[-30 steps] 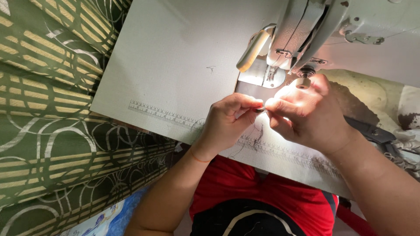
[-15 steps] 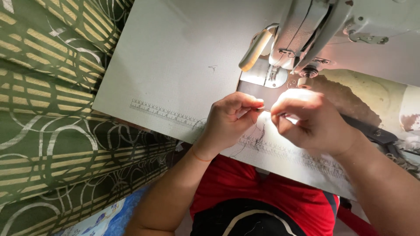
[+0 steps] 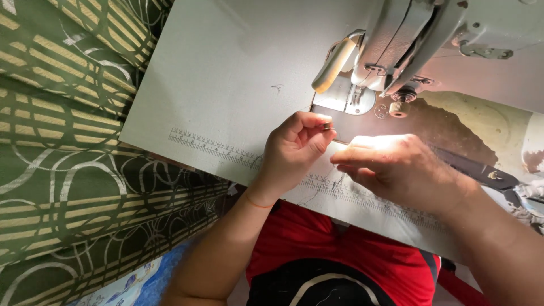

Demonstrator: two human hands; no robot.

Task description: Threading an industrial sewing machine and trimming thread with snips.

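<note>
Head cam, both hands pinching thread (image 3: 334,181), sewing machine (image 3: 396,51)

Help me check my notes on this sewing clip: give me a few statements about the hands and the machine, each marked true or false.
1. The left hand pinches something small between its fingers. True.
2. The right hand rests on the green patterned fabric. False: it hovers over the table, by the left hand.
3. The sewing machine stands behind both hands. True.
4. Both hands lie flat, far apart. False: their fingertips nearly meet.
</note>
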